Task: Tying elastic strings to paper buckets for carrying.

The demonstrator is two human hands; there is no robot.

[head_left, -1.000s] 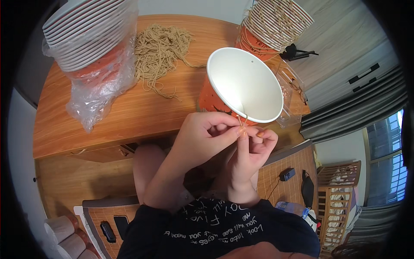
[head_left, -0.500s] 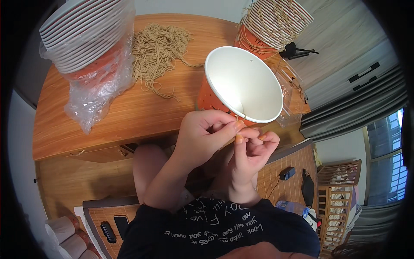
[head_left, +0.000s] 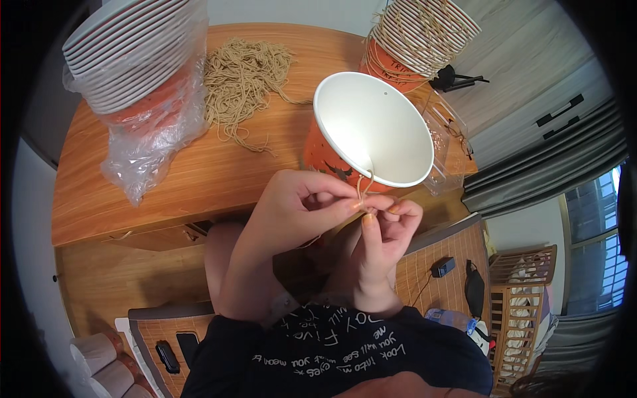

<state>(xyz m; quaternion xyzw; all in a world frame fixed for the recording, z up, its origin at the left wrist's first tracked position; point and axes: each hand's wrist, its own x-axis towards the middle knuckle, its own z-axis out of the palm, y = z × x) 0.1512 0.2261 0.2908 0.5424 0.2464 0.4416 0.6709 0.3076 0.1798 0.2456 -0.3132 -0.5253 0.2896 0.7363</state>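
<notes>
Fingers (head_left: 338, 212) of the left hand (head_left: 295, 205) pinched tan string (head_left: 359, 186) looped at the near rim of an orange-and-white bucket (head_left: 371, 126) on the wooden table (head_left: 245, 182); whether the right hand (head_left: 386, 242), just beside, gripped it was unclear.

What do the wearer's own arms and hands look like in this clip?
The left hand and right hand are ungloved, with orange-gold polish on the nails that show and no ring or watch visible. The forearms are bare, coming out of the short sleeves of a dark shirt with white handwriting-style lettering.
</notes>
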